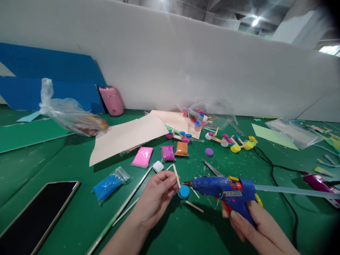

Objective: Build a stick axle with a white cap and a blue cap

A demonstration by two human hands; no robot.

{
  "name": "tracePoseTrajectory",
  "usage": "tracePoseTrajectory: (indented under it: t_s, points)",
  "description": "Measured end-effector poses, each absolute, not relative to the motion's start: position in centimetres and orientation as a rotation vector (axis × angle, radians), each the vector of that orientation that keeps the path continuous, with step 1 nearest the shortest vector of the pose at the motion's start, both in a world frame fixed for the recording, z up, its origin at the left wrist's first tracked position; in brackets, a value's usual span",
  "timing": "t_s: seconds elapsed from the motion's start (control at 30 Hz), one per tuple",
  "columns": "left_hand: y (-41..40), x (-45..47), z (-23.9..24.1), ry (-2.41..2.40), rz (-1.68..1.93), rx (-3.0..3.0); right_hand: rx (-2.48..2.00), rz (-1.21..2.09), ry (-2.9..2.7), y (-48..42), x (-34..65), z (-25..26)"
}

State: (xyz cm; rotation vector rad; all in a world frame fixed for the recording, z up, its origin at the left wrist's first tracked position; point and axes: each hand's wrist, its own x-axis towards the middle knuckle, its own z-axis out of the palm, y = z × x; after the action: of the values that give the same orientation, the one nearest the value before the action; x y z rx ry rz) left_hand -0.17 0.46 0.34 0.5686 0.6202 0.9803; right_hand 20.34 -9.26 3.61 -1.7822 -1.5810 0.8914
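Note:
My left hand [160, 193] is closed in a pinch on a short wooden stick [176, 176], with another thin stick end showing behind it. My right hand [247, 221] grips a blue hot glue gun [225, 189], fingers at its red trigger. The gun's nozzle points left, very close to the stick; whether they touch I cannot tell. A clear glue stick [289, 190] juts from the gun's back. Below the nozzle lies a blue bottle cap [183, 191], and a loose wooden stick [194, 206] rests nearby. A white cap [158, 166] sits just beyond my left hand.
A phone [39, 216] lies at left, near a blue clay packet [110, 184]. Pink [142, 157], purple [168, 153] and orange packets [182, 149] lie ahead. Beyond the gun are scissors [211, 167] and small cap-wheeled stick cars [221, 139]. A black cable [276, 177] runs at right.

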Motion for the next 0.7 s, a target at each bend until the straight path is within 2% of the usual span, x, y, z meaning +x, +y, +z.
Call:
tracePoseTrajectory:
  t_s: [0.2, 0.47, 0.7]
  points:
    - [0.6, -0.2, 0.4, 0.645, 0.996, 0.597, -1.723, 0.811, -1.548, -7.7, 22.5, 3.3]
    - [1.1, -0.4, 0.0, 0.73, 1.053, 0.692, -2.086, 0.311, -1.517, -2.9, 29.8, 1.3]
    - [1.4, -0.5, -0.5, 0.736, 1.081, 0.723, -2.333, 0.129, -1.433, -1.4, 32.5, -2.0]
